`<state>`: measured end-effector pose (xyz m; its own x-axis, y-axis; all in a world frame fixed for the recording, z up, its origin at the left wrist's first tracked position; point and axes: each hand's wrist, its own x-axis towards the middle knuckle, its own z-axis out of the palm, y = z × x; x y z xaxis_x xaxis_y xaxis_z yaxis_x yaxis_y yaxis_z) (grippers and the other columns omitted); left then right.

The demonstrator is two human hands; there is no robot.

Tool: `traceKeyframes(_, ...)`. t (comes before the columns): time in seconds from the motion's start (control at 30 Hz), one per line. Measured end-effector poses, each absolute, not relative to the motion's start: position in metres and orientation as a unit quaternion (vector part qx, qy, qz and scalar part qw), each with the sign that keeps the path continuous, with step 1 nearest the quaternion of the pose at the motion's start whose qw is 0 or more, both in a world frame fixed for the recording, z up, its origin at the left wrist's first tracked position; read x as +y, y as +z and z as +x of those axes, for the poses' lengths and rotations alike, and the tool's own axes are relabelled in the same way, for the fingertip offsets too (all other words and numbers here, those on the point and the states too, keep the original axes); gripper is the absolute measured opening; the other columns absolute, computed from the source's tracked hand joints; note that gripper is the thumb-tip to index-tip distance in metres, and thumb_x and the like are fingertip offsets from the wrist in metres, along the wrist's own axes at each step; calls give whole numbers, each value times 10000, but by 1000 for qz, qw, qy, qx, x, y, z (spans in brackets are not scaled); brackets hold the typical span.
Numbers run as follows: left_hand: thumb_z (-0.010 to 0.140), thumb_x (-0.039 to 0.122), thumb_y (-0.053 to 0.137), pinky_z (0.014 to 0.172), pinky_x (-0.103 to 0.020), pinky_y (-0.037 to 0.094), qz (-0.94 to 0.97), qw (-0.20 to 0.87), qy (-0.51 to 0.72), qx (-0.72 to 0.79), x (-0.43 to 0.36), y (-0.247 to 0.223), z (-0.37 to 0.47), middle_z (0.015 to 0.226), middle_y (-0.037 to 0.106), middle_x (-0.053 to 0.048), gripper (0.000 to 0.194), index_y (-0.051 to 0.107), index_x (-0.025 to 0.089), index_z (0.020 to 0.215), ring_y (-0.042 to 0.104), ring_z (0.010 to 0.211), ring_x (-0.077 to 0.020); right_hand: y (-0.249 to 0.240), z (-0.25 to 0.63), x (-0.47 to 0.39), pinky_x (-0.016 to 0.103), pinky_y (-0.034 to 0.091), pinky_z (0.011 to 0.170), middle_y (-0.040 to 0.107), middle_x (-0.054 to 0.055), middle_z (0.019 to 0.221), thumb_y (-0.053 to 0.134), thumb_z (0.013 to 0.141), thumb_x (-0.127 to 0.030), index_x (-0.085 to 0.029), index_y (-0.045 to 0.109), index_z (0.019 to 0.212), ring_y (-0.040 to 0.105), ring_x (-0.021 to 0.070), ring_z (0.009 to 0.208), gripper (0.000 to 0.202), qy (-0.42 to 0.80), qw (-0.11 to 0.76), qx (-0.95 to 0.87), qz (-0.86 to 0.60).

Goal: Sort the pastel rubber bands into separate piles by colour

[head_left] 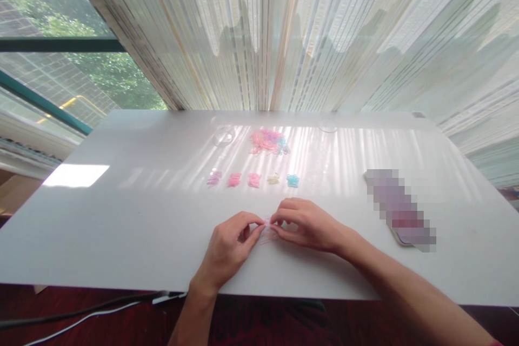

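Striped curtain (284,38) fills most of my view, window (117,78) at left; white table (121,227) below it; my right hand (310,224) and left hand (231,243) meet over the table's near half, each with thumb and forefinger closed in a pinch on a tiny pink piece (266,223), exact shape too small to tell; phone (401,216), mostly pixelated, lies slanted well right of the hands; tangled multicolour heap (270,141) farther back at centre; one clear dish (224,135) left of it, another (327,128) to its right; between heap and hands I get a row, left to right: purple pile (214,178), two pink piles (234,179), yellowish pile (273,179), blue pile (293,180); loose pinkish strands (266,237) on the table just under the pinch.
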<state>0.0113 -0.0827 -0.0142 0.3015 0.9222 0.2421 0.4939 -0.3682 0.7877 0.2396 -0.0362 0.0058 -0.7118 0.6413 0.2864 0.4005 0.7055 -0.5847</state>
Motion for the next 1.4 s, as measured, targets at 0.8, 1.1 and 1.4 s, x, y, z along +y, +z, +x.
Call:
traceKeyframes(0.8, 982, 260, 580, 598, -227, 477, 750, 288, 329, 497, -84, -11, 14, 780, 674, 6, 108, 666, 206, 947, 575, 607, -111, -2, 238, -34, 271, 471, 667, 672, 33, 782, 597, 958, -220, -191, 699, 931, 604, 155, 700, 109, 262, 253, -880, -306)
traceKeyframes(1.1, 981, 246, 584, 608, -229, 475, 741, 288, 341, 501, -85, -13, 14, 815, 668, 10, 75, 651, 213, 972, 562, 611, -107, -2, 237, -34, 268, 462, 662, 674, 31, 775, 580, 965, -234, -193, 689, 911, 598, 151, 692, 129, 264, 259, -876, -309)
traceKeyframes(1.4, 981, 259, 586, 614, -229, 486, 737, 285, 344, 507, -85, -15, 13, 811, 672, 2, 91, 659, 207, 964, 566, 609, -109, -3, 237, -33, 262, 468, 651, 662, 23, 761, 591, 972, -245, -195, 695, 926, 598, 144, 683, 124, 261, 274, -873, -309)
